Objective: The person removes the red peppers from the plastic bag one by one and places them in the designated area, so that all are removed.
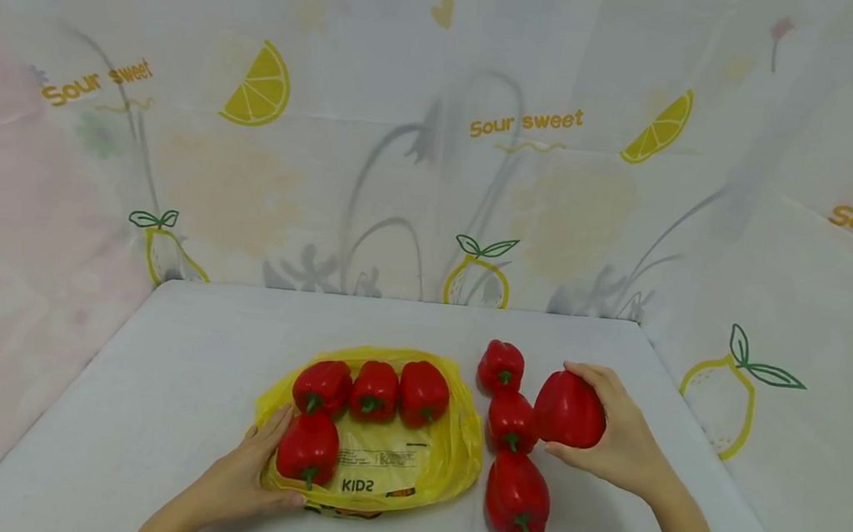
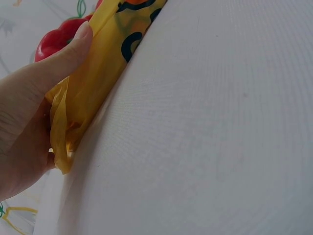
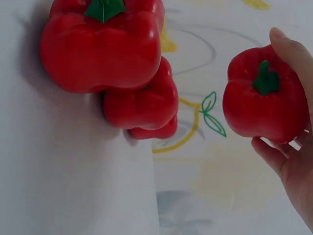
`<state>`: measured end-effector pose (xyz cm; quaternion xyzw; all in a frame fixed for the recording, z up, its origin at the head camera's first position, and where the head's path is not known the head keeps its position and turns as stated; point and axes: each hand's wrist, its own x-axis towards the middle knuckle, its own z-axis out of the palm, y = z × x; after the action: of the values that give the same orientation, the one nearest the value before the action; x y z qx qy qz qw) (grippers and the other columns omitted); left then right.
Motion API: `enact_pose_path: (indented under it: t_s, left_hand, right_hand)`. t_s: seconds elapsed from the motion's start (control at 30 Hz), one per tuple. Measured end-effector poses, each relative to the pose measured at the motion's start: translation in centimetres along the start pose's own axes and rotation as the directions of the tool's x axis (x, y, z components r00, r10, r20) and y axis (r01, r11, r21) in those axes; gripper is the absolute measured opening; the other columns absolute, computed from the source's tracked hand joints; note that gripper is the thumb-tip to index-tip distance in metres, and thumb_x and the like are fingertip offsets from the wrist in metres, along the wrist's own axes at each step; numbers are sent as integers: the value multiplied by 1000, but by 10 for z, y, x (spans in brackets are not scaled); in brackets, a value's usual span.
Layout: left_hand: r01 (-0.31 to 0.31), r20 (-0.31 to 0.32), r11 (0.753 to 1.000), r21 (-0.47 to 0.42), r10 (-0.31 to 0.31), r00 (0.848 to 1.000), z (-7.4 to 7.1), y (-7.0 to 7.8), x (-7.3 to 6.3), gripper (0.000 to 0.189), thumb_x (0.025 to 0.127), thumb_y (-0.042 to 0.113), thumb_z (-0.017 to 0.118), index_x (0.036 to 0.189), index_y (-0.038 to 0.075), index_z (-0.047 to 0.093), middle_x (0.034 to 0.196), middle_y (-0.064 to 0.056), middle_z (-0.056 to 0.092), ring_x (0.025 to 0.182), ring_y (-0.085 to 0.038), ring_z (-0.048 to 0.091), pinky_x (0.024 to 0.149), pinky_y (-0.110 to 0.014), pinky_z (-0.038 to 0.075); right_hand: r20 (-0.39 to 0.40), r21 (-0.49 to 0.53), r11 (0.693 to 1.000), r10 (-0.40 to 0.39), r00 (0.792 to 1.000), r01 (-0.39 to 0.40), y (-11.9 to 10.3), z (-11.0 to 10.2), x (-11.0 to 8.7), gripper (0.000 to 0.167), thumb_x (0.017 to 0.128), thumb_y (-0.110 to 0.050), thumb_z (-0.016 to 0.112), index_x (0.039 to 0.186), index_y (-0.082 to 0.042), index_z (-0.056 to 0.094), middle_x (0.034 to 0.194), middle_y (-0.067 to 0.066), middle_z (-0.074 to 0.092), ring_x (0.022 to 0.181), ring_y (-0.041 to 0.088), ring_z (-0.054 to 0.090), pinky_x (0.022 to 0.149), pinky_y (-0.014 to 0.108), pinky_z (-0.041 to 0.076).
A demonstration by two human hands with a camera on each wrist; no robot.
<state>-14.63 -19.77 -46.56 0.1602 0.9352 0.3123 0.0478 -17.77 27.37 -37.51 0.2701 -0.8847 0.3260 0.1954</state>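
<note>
On the left, a yellow plastic bag (image 1: 448, 468) lies spread with its mouth up, several red bell peppers (image 1: 375, 391) inside it. My left hand (image 1: 248, 469) grips the bag's near left edge, thumb along the front, beside the nearest pepper (image 1: 308, 449). The left wrist view shows the thumb over the bag's side (image 2: 98, 63); the other fingers are partly hidden. Raised above the table, a red bell pepper (image 3: 264, 98) is held between the thumb and fingers of my right hand (image 1: 619, 436). Its green stem shows in the right wrist view.
Between the bag and my right hand, three red bell peppers stand in a rough row: far (image 1: 501, 366), middle (image 1: 512, 421) and near (image 1: 517, 496). The white table (image 1: 226, 325) meets a lemon-printed cloth (image 1: 419, 173) at its back and sides.
</note>
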Motion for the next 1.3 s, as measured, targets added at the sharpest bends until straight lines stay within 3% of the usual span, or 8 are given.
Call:
enact_pose_path:
  t_s: [0.3,0.6,1.13,1.3]
  left_hand:
    - [-2,-2,1000,0,2,1000,0,0,0,119,68,60,78,150,-5,21,155,-27,18,135,-50,25,106,-65,22]
    - [-8,-10,1000,3,8,1000,2,-2,0,120,67,61,77,150,-6,22,154,-27,19,136,-48,26,107,-64,20]
    - [9,11,1000,-6,-9,1000,1,-1,0,120,68,62,77,151,-4,21,155,-26,18,138,-48,21,107,-64,20]
    - [13,10,1000,-9,-13,1000,1,-1,0,121,67,62,77,150,-4,20,155,-26,17,138,-48,21,107,-64,20]
  right_hand:
    - [57,-41,997,71,996,-69,35,-1,13,86,63,-17,91,136,-8,46,127,9,50,108,28,52,68,41,58]
    - [168,-41,987,163,972,-159,64,7,26,84,69,-25,88,136,0,44,127,18,49,109,38,51,72,50,57]
    - [298,-58,967,253,921,-247,98,31,44,81,74,-25,81,137,6,40,127,25,47,111,41,49,77,48,55]
    - [306,-65,970,243,921,-235,104,38,45,80,74,-25,80,135,8,42,125,26,48,110,41,50,81,51,53]
